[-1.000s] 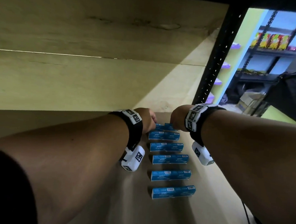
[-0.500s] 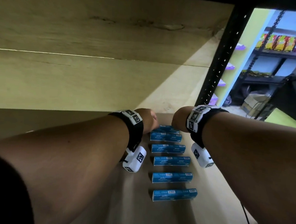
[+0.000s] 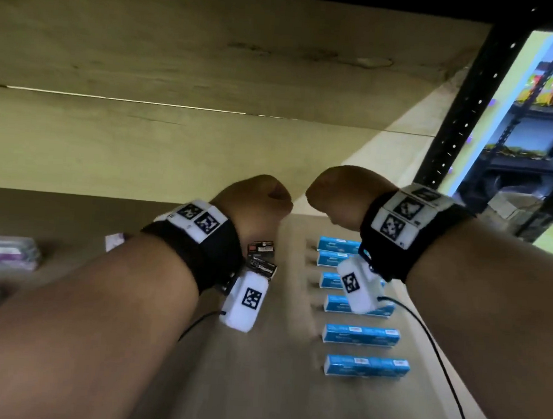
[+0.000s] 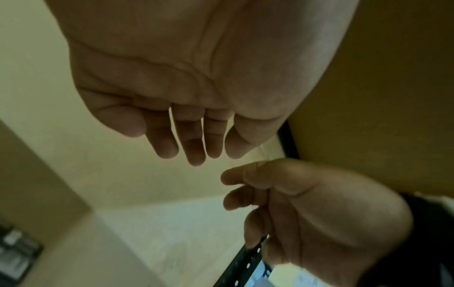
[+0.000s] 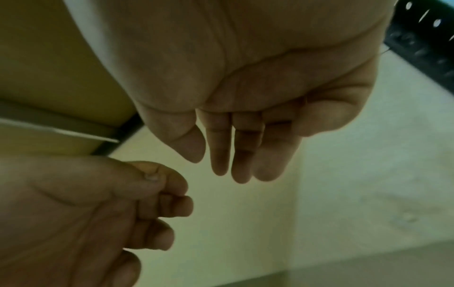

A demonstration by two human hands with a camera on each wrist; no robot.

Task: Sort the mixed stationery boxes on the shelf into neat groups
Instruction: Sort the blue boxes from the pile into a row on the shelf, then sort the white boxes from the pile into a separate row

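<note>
Several blue boxes (image 3: 361, 335) lie in a column on the brown shelf board (image 3: 256, 388), long sides across. Two small black boxes (image 3: 260, 257) sit just left of the column, partly behind my left wrist. Blurred purple boxes (image 3: 3, 252) lie at the far left. My left hand (image 3: 253, 201) and right hand (image 3: 338, 197) hover side by side above the far end of the column, touching nothing. In the left wrist view the left hand (image 4: 194, 153) hangs relaxed and empty. The right wrist view shows the right hand (image 5: 228, 167) the same way.
The pale back wall (image 3: 174, 153) closes the shelf behind the hands. A black perforated upright (image 3: 466, 101) stands at the right edge, with another aisle beyond it. A small white and purple box (image 3: 114, 240) lies left of my left wrist.
Both hands have lifted off the far blue box and now hang apart above the shelf. The view has swung left, bringing the black and purple boxes into sight.
</note>
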